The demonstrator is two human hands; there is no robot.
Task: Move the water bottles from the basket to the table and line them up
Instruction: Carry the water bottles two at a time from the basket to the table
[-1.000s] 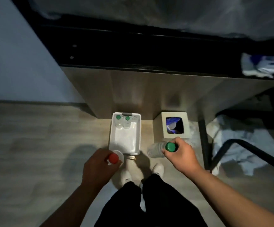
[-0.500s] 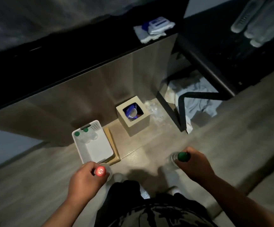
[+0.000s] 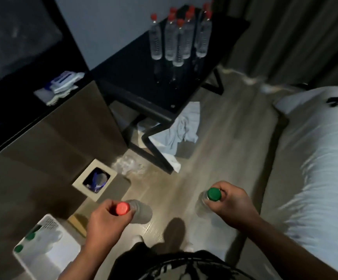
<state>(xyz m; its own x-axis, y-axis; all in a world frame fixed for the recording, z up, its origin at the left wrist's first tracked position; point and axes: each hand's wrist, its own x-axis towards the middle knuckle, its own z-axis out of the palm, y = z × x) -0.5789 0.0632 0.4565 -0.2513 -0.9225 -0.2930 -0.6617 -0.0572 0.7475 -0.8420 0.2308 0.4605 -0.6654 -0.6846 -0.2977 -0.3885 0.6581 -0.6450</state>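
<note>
My left hand [image 3: 105, 219] grips a clear water bottle with a red cap [image 3: 139, 211] by its neck, held upright above the floor. My right hand [image 3: 232, 207] grips a green-capped bottle [image 3: 203, 203] the same way. The white basket [image 3: 48, 257] sits on the floor at the lower left, with two green-capped bottles [image 3: 25, 242] lying at its far end. On the black table [image 3: 139, 77] at the top stand several red-capped bottles [image 3: 173, 39], grouped close together.
A square beige waste bin [image 3: 95, 180] stands by the brown cabinet wall. Crumpled pale cloth [image 3: 180, 134] lies under the table by its black frame legs. A white bed [image 3: 315, 168] fills the right side. Folded white items [image 3: 63, 83] rest on the dark counter.
The view has swung right, away from the basket and towards the table and bed. Both hands still hold their bottles and have moved right with my body.
</note>
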